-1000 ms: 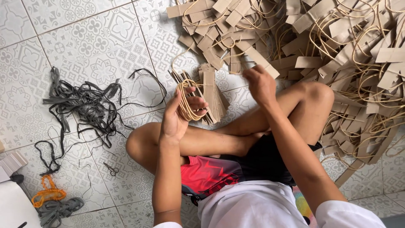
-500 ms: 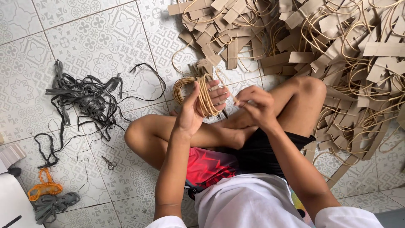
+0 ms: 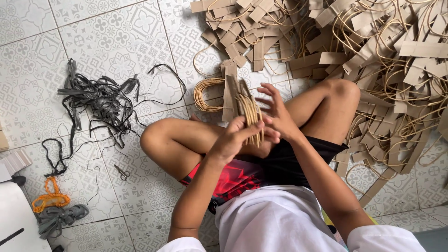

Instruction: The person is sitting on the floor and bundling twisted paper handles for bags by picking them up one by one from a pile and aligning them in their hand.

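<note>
Left grip point(image 3: 232, 140) clasps a handle bundle point(image 3: 242, 105), right hand point(image 3: 275, 114) spread open, above patterned floor tiles point(image 3: 107, 42)

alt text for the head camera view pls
Seen from above, a person sitting cross-legged on a patterned tile floor grips a bundle of tan cord handles in the left hand, right hand open beside it. A pile of handles lies ahead; black straps lie left.

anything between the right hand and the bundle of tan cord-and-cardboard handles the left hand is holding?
Nothing visible. The left hand grips the bundle of tan cord loops and brown cardboard strips above the crossed legs. The right hand is right beside it, fingers spread, with no object between. Whether it touches the bundle is unclear.
</note>
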